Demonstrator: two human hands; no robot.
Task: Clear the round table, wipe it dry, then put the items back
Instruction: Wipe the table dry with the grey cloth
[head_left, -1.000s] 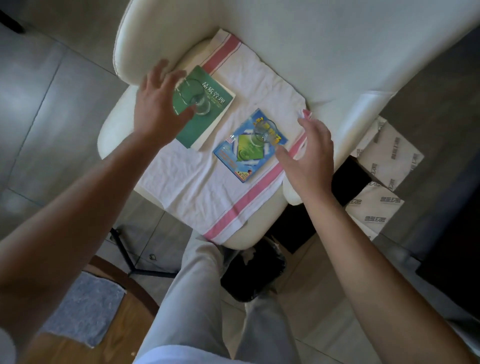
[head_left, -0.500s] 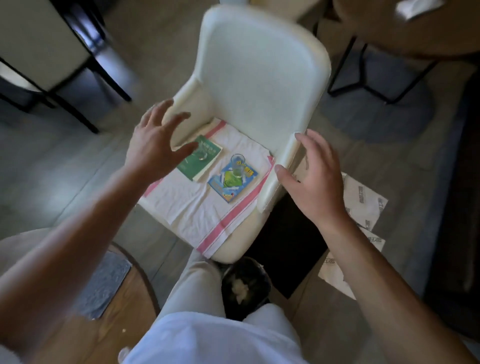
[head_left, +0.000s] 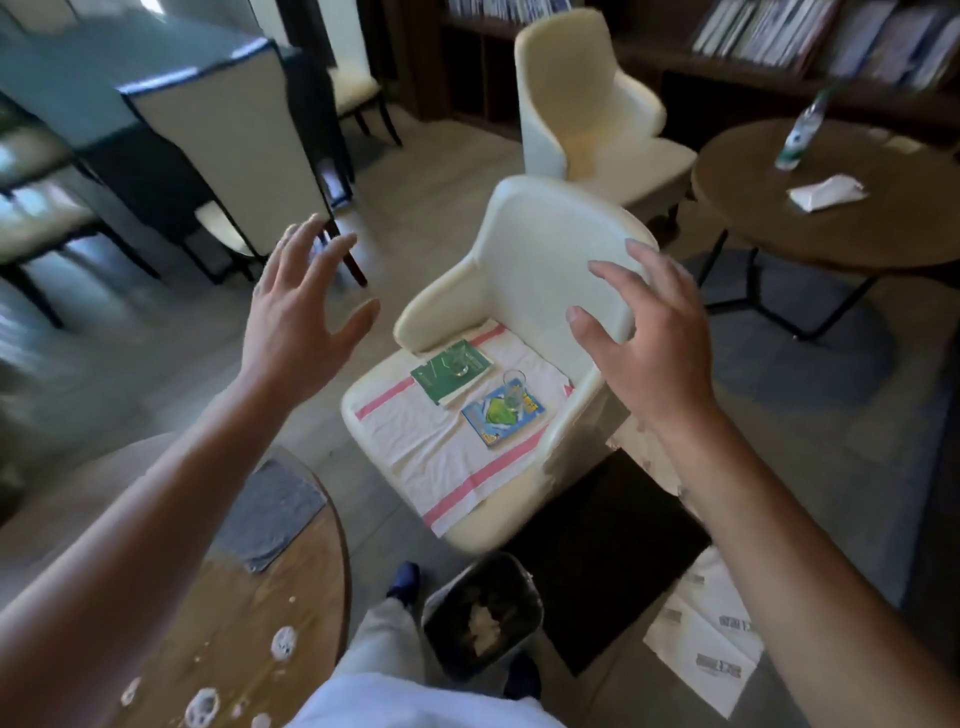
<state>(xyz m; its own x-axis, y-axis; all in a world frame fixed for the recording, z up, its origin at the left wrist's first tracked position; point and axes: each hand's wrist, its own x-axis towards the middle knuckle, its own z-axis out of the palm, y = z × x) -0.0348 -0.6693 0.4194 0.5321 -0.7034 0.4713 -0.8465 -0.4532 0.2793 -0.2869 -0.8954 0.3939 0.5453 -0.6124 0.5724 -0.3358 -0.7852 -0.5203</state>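
At about 7 o'clock in the view, the round table (head_left: 291, 597) shows only its wooden edge, wet with foamy white blobs near the bottom. A grey cloth (head_left: 267, 512) lies flat on it near the rim; it looks soft and limp, probably absorbent, and would be easiest to gather by pinching a bunched fold rather than a corner.

The left hand (head_left: 298, 317), at 10 o'clock, hangs in the air with fingers spread wide and nothing in it. At the centre, a cream chair (head_left: 545, 249) carries a white towel with pink stripes (head_left: 431, 452) over its seat. On the towel, at 12 o'clock of the seat, lies a green book (head_left: 441, 382) with a low clear glass (head_left: 460, 364) standing on it. Just beside it, toward 3 o'clock, a blue booklet (head_left: 491, 423) holds a taller clear glass (head_left: 513, 387). Both glasses look empty, though that is hard to confirm. They are likely light, slick and breakable, best taken around the wall with fingers and thumb; the books are stiff and could be lifted by an edge once the glasses are off.

At 6 o'clock a dark bin (head_left: 480, 618) on the floor holds crumpled white paper. The right hand (head_left: 649, 338), at 2 o'clock, is likewise splayed and empty.
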